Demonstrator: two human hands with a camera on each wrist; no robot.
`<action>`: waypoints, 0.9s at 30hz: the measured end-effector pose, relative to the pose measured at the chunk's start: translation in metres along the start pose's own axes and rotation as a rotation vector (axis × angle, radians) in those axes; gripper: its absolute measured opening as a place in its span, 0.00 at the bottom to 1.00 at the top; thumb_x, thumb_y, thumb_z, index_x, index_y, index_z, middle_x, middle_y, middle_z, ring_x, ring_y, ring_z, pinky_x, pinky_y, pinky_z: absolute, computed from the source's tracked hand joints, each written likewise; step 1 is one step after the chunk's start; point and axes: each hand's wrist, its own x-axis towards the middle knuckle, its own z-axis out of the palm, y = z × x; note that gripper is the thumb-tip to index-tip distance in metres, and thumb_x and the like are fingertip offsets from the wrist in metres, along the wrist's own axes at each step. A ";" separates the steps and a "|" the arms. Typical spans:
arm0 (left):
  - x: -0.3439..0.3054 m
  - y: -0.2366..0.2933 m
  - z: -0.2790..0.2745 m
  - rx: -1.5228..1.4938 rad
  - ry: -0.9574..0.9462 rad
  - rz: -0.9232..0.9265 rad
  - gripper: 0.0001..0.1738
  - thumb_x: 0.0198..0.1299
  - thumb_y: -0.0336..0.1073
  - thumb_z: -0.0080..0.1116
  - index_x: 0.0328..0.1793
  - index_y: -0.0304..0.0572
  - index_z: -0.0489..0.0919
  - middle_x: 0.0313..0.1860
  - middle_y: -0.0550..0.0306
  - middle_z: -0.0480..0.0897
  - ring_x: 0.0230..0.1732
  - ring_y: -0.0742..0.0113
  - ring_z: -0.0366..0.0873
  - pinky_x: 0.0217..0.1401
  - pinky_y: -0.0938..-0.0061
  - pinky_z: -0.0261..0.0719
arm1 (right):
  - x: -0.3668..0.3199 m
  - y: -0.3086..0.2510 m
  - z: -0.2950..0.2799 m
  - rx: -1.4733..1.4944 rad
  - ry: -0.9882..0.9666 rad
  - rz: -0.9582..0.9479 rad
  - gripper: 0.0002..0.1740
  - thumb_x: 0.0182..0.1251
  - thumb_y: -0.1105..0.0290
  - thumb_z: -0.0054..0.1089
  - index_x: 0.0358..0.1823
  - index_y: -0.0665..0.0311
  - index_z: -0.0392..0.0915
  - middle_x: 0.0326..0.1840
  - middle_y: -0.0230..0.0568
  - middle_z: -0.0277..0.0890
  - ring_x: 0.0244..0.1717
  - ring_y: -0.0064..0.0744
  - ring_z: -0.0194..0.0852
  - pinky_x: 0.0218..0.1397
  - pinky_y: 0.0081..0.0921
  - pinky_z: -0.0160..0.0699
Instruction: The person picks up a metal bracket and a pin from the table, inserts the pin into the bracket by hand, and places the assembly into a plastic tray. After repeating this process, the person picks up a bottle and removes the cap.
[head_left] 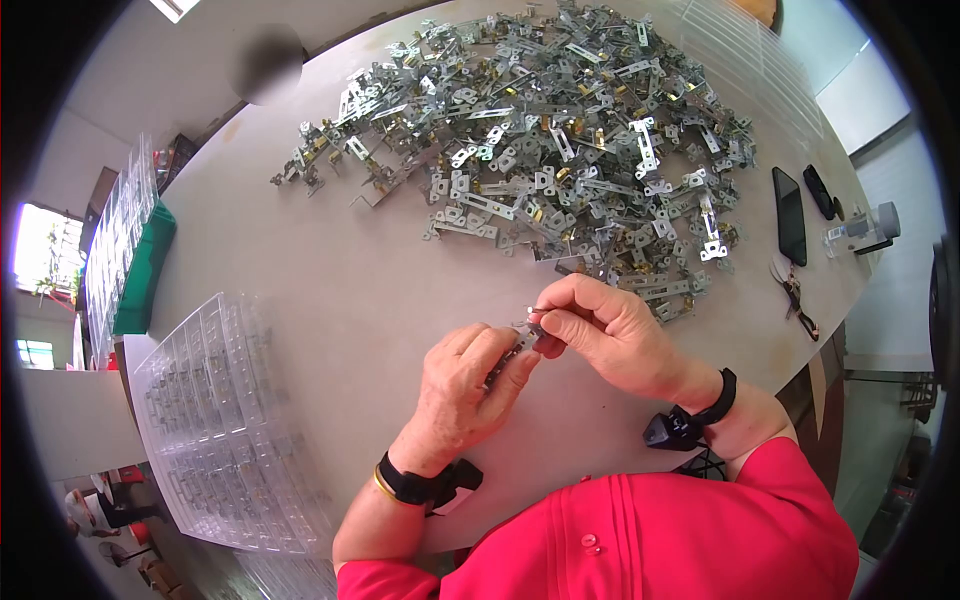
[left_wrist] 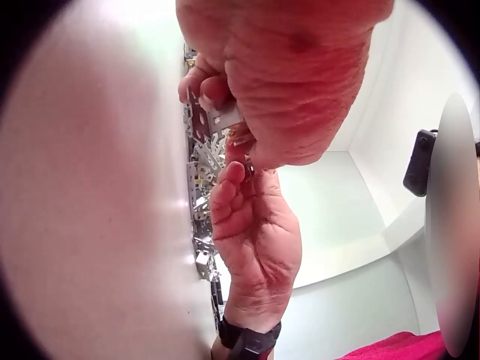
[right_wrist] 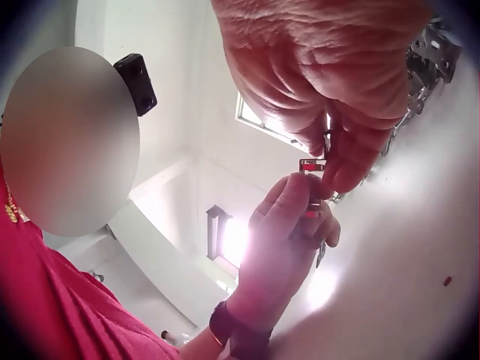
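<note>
Over the table, in front of the person's chest, both hands meet at a small metal bracket [head_left: 512, 350]. My left hand [head_left: 462, 388] grips it between thumb and curled fingers; its punched plate [left_wrist: 223, 120] shows in the left wrist view. At the bracket's far end, my right hand [head_left: 615, 335] pinches a small metal piece [right_wrist: 328, 140] between thumb and index finger. Fingers cover most of both parts. Just beyond the hands lies a large pile of similar brackets [head_left: 560, 150], some with brass-coloured bits.
Clear plastic compartment trays [head_left: 215, 420] stand at the left, near a green bin [head_left: 147, 270]. On the right lie a phone [head_left: 789, 215], pliers [head_left: 797, 305] and a clear bottle [head_left: 850, 235]. A black device with cable [head_left: 672, 430] is by the right wrist.
</note>
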 end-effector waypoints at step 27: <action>-0.002 0.001 -0.008 -0.954 -0.112 -0.643 0.17 0.78 0.46 0.54 0.50 0.35 0.75 0.31 0.56 0.81 0.28 0.71 0.76 0.32 0.76 0.76 | 0.011 0.012 -0.009 -0.384 0.255 -0.510 0.06 0.76 0.75 0.61 0.50 0.64 0.81 0.42 0.34 0.81 0.39 0.19 0.78 0.41 0.20 0.77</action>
